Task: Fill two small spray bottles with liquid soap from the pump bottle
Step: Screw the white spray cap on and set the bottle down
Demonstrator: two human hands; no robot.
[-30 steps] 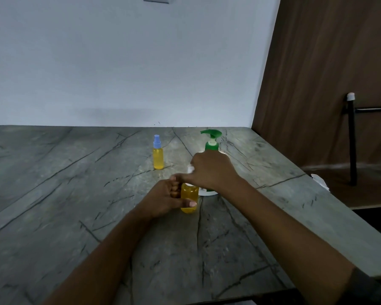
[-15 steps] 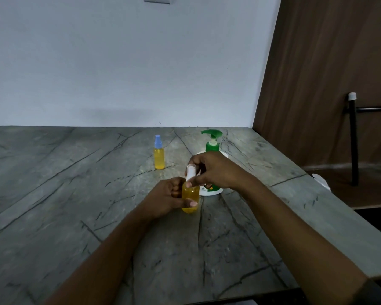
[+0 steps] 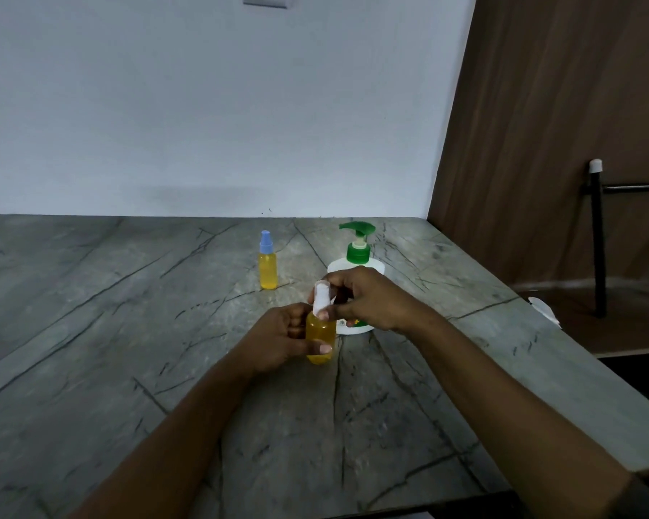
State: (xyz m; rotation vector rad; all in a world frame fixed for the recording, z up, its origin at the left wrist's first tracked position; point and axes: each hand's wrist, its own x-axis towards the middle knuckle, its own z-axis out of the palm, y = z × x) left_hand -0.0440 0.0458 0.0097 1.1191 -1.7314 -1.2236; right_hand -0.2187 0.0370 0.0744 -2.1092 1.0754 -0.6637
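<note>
Left hand [image 3: 278, 339]: fingers [image 3: 321, 348] clamped round yellow spray bottle [image 3: 320, 333], upright, long axis vertical. Base on counter [image 3: 90, 331] or just off it, cannot tell. Right hand [image 3: 368, 297]: fingertips pinch white spray cap [image 3: 321, 299] on bottle neck, directly above left fingers. Right hand nearer cap; next move likely twist about vertical axis. Blue-capped spray bottle [image 3: 268, 265] beyond left fingers, filled, untouched. Pump bottle [image 3: 358, 249] just behind right hand. Versus 1 s ago: right hand then covered cap, has slid rightward, cap now exposed.
</note>
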